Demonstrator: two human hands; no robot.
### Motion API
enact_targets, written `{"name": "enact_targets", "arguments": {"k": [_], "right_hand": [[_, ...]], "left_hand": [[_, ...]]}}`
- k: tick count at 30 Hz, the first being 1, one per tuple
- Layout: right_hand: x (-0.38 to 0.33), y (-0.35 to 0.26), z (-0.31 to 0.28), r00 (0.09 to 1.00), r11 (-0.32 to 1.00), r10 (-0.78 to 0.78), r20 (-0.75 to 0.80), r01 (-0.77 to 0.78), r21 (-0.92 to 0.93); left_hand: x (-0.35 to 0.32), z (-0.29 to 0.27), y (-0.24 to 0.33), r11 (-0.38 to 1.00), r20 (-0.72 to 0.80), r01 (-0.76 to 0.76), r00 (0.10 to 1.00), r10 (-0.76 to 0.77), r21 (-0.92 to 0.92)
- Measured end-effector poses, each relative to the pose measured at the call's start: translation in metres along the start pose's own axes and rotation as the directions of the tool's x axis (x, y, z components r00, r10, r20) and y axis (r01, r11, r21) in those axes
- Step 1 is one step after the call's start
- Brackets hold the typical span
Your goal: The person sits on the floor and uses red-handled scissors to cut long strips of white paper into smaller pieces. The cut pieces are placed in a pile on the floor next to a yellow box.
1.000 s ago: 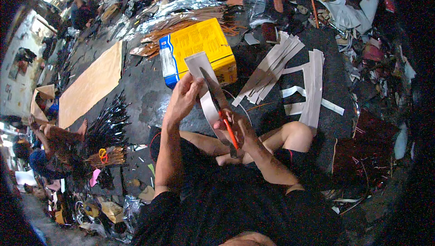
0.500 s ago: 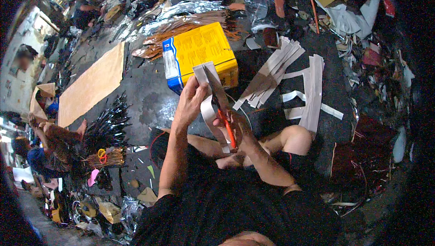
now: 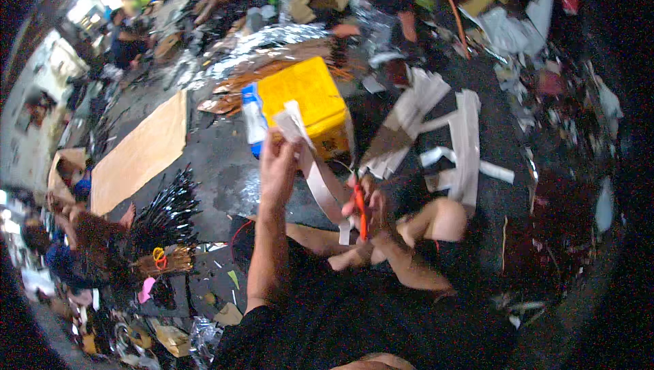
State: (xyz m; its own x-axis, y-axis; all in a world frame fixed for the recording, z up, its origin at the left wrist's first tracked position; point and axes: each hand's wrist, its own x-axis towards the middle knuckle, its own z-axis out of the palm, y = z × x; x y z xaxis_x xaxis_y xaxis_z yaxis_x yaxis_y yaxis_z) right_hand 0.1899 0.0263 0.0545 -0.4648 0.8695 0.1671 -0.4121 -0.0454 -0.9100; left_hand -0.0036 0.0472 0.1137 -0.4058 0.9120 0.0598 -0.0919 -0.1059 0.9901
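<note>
My left hand (image 3: 278, 160) is raised and pinches the top end of a long pale grey strip (image 3: 319, 181) that hangs down toward my lap. My right hand (image 3: 368, 208) grips orange-handled scissors (image 3: 359, 211) whose blades sit at the strip's lower part. I am sitting on the dark floor with my bare knee (image 3: 444, 219) out to the right. Just beyond my hands stands a yellow box (image 3: 308, 98) with a blue and white side.
Cut pale strips (image 3: 458, 140) lie in a heap on the floor at the right. A flat brown cardboard sheet (image 3: 139, 152) lies at the left. Dark strip bundles (image 3: 167, 203) and silvery foil (image 3: 266, 43) lie around. Other people sit at the left and far back.
My left hand has lifted the strip's top end higher and the view has shifted slightly. The scissors stay at the strip by my right hand.
</note>
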Motion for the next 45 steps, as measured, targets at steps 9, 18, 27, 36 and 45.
{"name": "enact_targets", "arguments": {"k": [9,18,27,36,45], "right_hand": [[0.017,0.007,-0.006,0.963,0.911,-0.232,-0.136,0.166,-0.376],[0.133,-0.128,-0.128,0.825,0.75,-0.483,-0.294,0.216,-0.625],[0.068,-0.075,-0.356,0.678,0.638,-0.511,-0.528,-0.112,-0.762],[-0.119,0.034,-0.355,0.481,0.406,-0.348,-0.805,-0.696,-0.592],[-0.126,0.025,-0.346,0.711,0.282,-0.291,-0.64,-0.576,-0.767]], "left_hand": [[-0.04,0.068,0.019,0.944,0.073,-0.045,0.995,0.072,-0.326],[-0.032,0.074,-0.089,0.959,0.683,0.078,0.687,-0.248,0.271],[0.015,0.098,-0.181,0.976,0.528,0.007,0.84,-0.123,0.216],[-0.049,0.048,-0.207,0.909,0.55,0.28,0.727,-0.411,0.31],[-0.059,0.053,-0.154,0.908,0.479,0.291,0.777,-0.408,0.3]]}}
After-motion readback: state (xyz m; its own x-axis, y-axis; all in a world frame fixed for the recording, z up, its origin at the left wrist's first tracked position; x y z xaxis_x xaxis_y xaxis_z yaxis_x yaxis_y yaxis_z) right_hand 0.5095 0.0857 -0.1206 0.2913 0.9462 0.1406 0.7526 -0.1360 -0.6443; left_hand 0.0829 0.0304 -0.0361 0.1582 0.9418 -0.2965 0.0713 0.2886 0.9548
